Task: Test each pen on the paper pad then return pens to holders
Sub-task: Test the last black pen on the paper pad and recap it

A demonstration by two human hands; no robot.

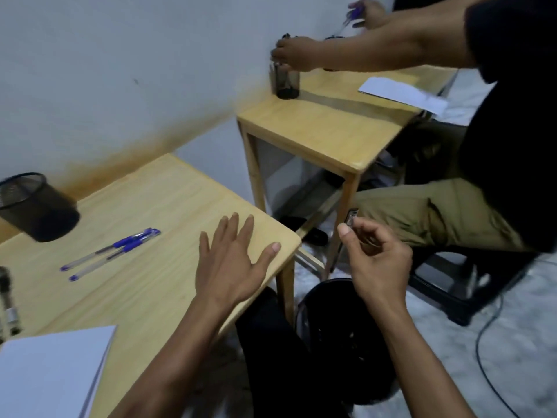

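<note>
Two blue-capped pens (110, 254) lie side by side on my wooden table (168, 206), right of a black mesh holder (33, 206). A white paper pad (51, 372) sits at the near left corner. My left hand (232, 260) hovers flat over the table's right part, fingers spread, holding nothing. My right hand (373, 260) is off the table's right edge, above a black bin, pinching a small dark object (352, 217) between thumb and fingers; what it is I cannot tell.
Another person sits at the right with a second wooden table (325, 131), one hand on a dark holder (287, 81), the other holding blue pens (354, 13). White paper (401, 93) lies there. A black bin (340, 336) stands below my right hand. A metal cylinder (7, 300) stands far left.
</note>
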